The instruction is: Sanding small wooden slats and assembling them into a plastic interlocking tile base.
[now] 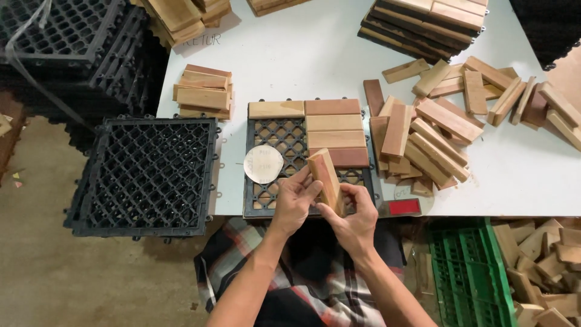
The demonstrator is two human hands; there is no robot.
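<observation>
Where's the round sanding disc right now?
Head view, left of centre: the round sanding disc lies on the left part of the black grid tile base on the white table, just up-left of the left hand.

Small red rectangular label (404,207) – white table (302,54) front edge.

We see even, diffuse overhead light, brightest on the white table (284,60), which approaches glare near its top edge. Shadows are soft and short beneath the wooden slats (436,130). The black plastic grids (72,36) at upper left lose detail in darkness. Focus is fairly sharp centrally; wide-angle distortion bends the edges, and the corners soften.
</observation>
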